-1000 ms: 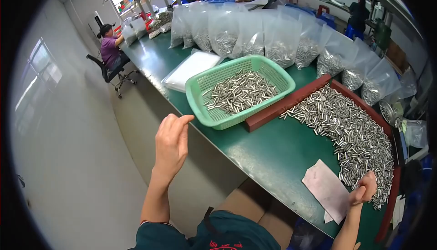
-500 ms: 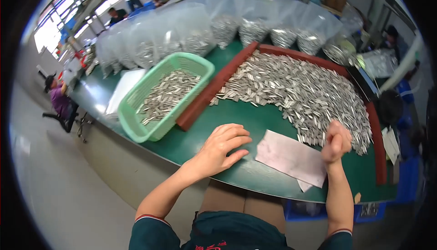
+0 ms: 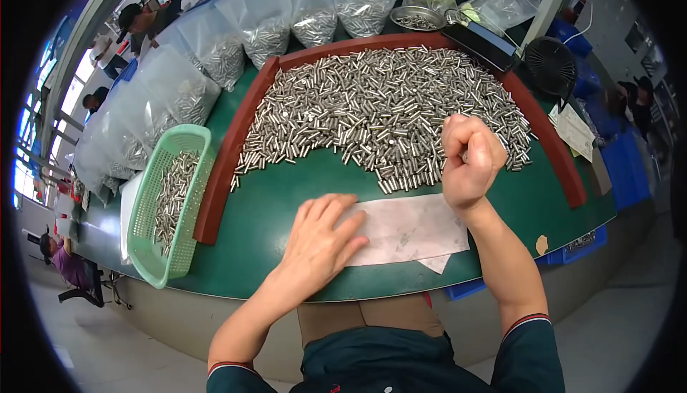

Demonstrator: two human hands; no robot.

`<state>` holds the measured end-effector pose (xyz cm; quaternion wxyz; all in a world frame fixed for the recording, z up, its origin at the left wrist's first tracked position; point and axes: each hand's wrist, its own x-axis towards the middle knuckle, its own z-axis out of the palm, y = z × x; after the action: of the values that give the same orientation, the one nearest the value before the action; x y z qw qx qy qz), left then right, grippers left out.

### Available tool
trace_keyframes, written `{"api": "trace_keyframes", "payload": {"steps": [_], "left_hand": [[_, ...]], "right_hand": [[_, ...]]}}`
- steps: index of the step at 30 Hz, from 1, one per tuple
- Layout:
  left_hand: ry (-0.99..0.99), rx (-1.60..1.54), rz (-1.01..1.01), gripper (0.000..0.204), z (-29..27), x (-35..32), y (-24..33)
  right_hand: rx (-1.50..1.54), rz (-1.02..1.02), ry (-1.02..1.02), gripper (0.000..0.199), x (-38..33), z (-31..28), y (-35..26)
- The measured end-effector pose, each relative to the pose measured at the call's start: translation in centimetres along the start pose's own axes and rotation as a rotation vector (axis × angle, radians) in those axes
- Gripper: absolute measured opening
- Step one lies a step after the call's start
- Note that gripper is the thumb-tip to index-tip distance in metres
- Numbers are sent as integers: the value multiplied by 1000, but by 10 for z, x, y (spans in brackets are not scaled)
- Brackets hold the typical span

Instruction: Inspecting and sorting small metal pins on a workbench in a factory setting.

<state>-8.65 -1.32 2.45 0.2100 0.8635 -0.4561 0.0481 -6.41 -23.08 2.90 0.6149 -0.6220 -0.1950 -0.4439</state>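
Note:
A pale pinkish cloth (image 3: 408, 232) lies on the green table (image 3: 265, 210) in front of me. Over its left end rests my left hand (image 3: 322, 239), palm down with the fingers spread, and nothing shows in it. My right hand (image 3: 472, 160) is curled into a fist above the right end of the cloth, near the pile's front edge; whatever the fingers enclose is hidden. Beyond both hands spreads a wide pile of short silvery metal pins (image 3: 379, 107). To the left, a light green plastic basket (image 3: 150, 273) contains more such pins.
Dark red wooden bars (image 3: 232, 160) border the pile on the left, back and right. Clear bags of pins (image 3: 315, 25) line the back and left. A metal bowl (image 3: 417, 19), a black fan (image 3: 549, 64) and papers (image 3: 572, 132) stand at the right. Other people work farther off.
My view has turned rightward, shifting the basket left in the picture. My left hand has come over the cloth's left end. The right hand stays fisted, now appearing higher.

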Motion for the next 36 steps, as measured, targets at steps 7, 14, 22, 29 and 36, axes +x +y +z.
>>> {"api": "trace_keyframes", "payload": {"steps": [7, 14, 22, 29, 36], "left_hand": [[32, -45, 371, 16, 27, 90, -12], [-40, -48, 579, 18, 52, 129, -13], [-89, 122, 472, 18, 26, 102, -53], [-49, 125, 283, 18, 17, 72, -73], [88, -20, 115, 28, 19, 50, -84]], "right_hand": [[52, -24, 188, 28, 15, -13, 3], [-117, -45, 186, 30, 15, -22, 11], [-170, -21, 146, 28, 15, -20, 10], [-31, 100, 127, 31, 10, -11, 4], [325, 448, 52, 32, -3, 9, -7]]}}
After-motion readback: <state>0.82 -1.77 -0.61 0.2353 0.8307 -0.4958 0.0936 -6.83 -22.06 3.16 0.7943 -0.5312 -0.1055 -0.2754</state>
